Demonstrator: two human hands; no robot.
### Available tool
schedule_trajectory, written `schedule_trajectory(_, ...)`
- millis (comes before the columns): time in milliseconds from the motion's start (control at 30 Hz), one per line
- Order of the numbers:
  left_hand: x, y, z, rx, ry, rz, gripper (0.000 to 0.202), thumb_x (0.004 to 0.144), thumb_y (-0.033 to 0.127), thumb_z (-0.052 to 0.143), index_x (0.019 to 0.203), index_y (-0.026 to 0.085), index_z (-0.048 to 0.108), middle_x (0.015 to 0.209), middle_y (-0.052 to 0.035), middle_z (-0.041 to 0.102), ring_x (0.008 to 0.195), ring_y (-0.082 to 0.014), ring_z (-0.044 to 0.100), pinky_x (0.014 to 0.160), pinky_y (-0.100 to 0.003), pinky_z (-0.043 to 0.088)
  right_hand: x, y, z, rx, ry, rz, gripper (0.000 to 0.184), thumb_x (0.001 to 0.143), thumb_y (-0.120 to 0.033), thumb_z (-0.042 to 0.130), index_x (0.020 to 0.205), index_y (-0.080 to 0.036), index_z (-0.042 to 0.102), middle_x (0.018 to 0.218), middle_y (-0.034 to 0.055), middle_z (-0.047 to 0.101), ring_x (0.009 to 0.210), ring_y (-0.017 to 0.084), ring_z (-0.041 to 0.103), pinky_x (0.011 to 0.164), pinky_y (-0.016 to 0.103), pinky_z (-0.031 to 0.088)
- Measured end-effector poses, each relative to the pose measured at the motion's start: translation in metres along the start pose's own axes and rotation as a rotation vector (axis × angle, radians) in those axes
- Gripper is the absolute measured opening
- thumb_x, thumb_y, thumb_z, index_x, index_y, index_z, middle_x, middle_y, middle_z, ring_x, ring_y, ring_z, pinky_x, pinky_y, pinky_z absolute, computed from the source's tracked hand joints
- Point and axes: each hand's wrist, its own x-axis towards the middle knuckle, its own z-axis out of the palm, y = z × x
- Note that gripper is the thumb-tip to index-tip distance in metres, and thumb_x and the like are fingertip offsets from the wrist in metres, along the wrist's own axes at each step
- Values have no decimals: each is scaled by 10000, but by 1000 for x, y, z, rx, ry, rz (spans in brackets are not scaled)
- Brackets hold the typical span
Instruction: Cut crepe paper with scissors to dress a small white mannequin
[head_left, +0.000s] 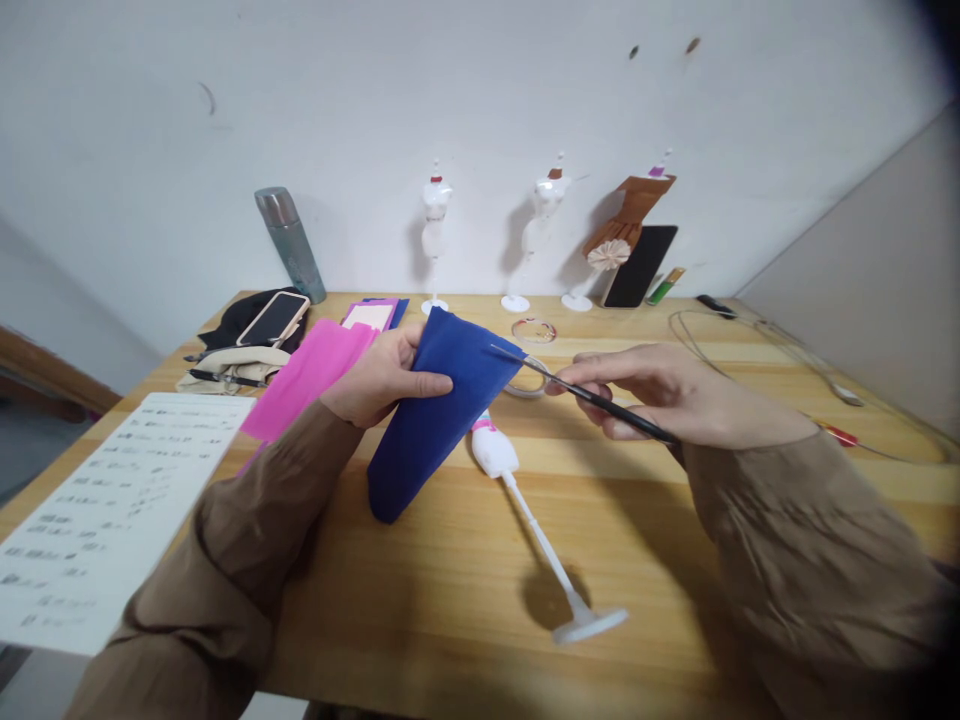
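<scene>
Mid-frame, the left hand [379,378] pinches folded deep-blue cloth [459,385]; the right hand [667,393] grips a slim black pointed tool [619,411]: likely corner-trimming, next needing tension.

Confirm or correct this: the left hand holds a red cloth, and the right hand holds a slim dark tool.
Wrong colour: the head view shows the left hand holding a blue cloth. The right hand does hold a slim dark tool.
</scene>
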Motion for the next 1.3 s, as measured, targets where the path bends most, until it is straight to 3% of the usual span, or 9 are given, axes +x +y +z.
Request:
schedule_trajectory(200,0,1,1,-6,-15,-7,459,591,163,905,973,124,653,840,-55,747,743,-174,704,680,-255,563,-2,3,0,39,11,-17,370,781,-319,773,1140,-230,765,938,107,749,737,176,644,681,295,528)
schedule_trajectory(567,0,1,0,3,-22,-6,474,591,186,911,981,126,648,846,-52,746,742,-183,709,689,-268,564,-1,7,2,84,19,-51,383,767,-302,780,1144,-241,767,932,95,771,587,115,587,581,253,505)
schedule_trajectory(1000,0,0,0,-7,-24,5,480,594,179,907,992,122,644,858,-62,750,764,-188,711,682,-269,566,-2,8,2,32,21,16,391,780,-345,769,1141,-194,764,995,137,772,611,128,603,584,261,513)
schedule_trajectory(1300,0,1,0,8,8,8,490,580,177,913,994,129,655,860,-49,749,760,-182,706,713,-279,564,-1,1,0,-10,-15,-25,389,790,-368,749,1113,-152,737,947,130,744,668,149,616,598,271,500)
